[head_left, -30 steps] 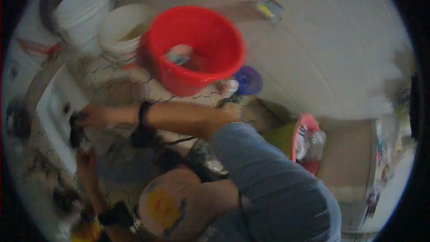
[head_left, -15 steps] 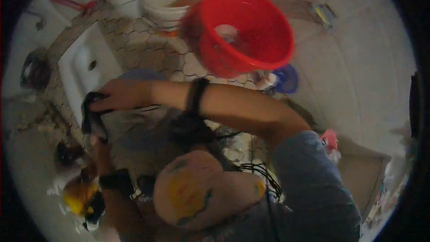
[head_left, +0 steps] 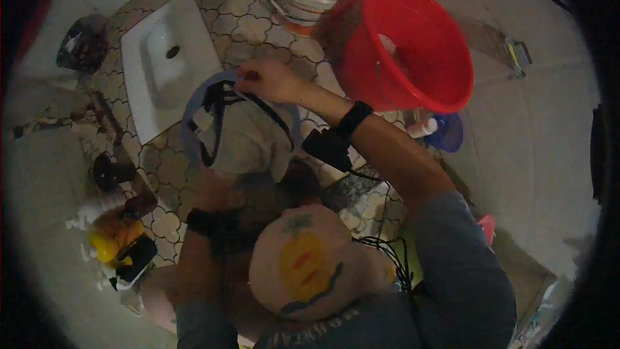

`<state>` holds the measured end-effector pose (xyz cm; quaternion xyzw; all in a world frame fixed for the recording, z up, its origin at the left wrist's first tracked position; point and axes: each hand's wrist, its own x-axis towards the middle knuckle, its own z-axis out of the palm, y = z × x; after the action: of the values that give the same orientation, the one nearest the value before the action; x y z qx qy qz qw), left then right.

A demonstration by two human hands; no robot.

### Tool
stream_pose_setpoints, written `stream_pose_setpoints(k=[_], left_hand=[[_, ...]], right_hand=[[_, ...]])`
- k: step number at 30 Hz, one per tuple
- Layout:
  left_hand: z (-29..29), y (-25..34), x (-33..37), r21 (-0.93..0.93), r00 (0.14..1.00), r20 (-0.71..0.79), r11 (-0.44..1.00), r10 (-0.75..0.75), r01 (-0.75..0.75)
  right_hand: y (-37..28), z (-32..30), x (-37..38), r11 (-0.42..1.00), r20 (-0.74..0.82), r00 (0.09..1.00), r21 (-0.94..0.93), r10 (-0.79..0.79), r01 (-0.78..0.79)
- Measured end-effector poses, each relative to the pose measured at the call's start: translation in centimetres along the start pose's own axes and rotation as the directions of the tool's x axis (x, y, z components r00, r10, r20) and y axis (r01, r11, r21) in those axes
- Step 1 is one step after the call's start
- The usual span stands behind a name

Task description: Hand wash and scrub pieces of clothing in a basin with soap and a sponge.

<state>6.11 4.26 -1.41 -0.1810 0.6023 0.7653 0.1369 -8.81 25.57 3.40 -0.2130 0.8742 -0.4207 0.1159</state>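
Observation:
A beige cap [head_left: 245,139] with a dark inner band is spread open between my hands, its inside showing. My right hand [head_left: 268,82] pinches the cap's far rim, fingers closed. Close to the near edge, my left hand [head_left: 216,184] is against the cap; it is dim and blurred, with its fingers partly hidden, and looks closed on the fabric. Below the cap is a blue-grey basin [head_left: 188,126], mostly covered by it. Both my wrists wear black straps, and a dark box with a cable sits at the right one.
A white squat toilet pan [head_left: 142,81] lies in the tiled floor at left. A red tub [head_left: 361,58] and white buckets [head_left: 297,0] stand beyond my right arm. Near the tub are a white bottle [head_left: 423,128] and a blue bowl [head_left: 449,134]. Yellow containers [head_left: 113,239] sit at lower left.
The dark, bunched cloth bundle at the pan's edge now shows as the cap, opened out and farther right over the basin. My right hand has moved right and up, and the view has shifted.

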Motion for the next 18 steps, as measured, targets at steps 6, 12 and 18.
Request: stream_pose_setpoints(k=[6,12,18], left_hand=[[-0.8,-2.3,0.2,-0.052,0.999,-0.033,0.998,-0.042,0.04],[-1.8,-2.0,0.1,-0.065,0.997,-0.074,0.998,-0.028,0.023],[-0.2,-0.8,0.8,-0.09,0.997,-0.053,0.994,0.05,-0.054]], right_hand=[[9.7,-6.5,-12.9,0.979,0.012,0.979,-0.017,0.204,-0.204],[17.5,-3.3,-26.7,0.805,-0.141,0.9,-0.407,0.412,-0.432],[20.1,2.1,-27.6,0.666,-0.084,0.875,-0.615,0.477,-0.422]])
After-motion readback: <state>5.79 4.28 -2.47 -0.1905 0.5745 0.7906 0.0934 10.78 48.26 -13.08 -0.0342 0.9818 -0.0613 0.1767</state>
